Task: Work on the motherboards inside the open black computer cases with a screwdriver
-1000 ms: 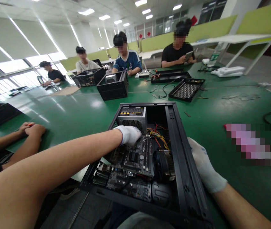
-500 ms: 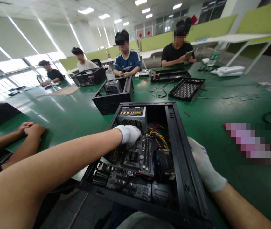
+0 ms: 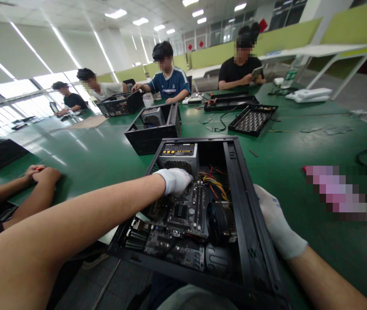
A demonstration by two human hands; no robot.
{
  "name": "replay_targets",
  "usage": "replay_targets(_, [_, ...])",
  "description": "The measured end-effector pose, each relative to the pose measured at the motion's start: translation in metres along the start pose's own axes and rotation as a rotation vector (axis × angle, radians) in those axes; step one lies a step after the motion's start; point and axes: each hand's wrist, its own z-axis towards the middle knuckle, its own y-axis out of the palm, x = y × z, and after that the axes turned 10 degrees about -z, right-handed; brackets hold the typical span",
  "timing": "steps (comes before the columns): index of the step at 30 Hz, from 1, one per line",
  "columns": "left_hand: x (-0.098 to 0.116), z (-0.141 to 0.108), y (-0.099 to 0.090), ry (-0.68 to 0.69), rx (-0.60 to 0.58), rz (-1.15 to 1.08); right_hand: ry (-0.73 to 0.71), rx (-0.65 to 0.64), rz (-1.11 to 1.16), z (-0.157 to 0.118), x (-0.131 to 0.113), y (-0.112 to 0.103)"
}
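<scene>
An opened black computer case (image 3: 248, 232) lies in front of me, its near end over the table's edge. My left hand (image 3: 178, 181), in a white glove, reaches inside, at the motherboard's (image 3: 186, 211) far edge beside the power supply (image 3: 180, 156). Its fingers are bent together; what lies under them is hidden. Red, yellow and black cables (image 3: 217, 185) run just right of the fingertips. My right hand (image 3: 269, 211), also gloved, grips the case's right outer wall, with the fingertips out of sight. A round black fan (image 3: 217, 222) sits inside near the right wall.
Behind stands another open case (image 3: 154, 140). A black panel (image 3: 253, 120) and loose cables (image 3: 219, 127) lie farther right on the green table (image 3: 300, 142). A co-worker's hands (image 3: 43, 174) are at the left. Several people sit across the table. A blurred pink item (image 3: 335, 189) lies right.
My left hand has shifted very slightly right and up by the power supply. My right hand stays on the case. Across the table, a person in blue has reached toward a neighbouring case.
</scene>
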Motion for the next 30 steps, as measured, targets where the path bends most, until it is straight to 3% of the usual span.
replay_targets(25, [0.0047,-0.0020,-0.0026,-0.029,-0.036,-0.003,0.027,-0.008,0.023,0.0025,0.0070,0.0022])
replay_targets(30, [0.0084,0.0008,-0.0031,0.010,-0.104,0.028,-0.010,-0.004,0.010,0.0018,0.0089,0.0033])
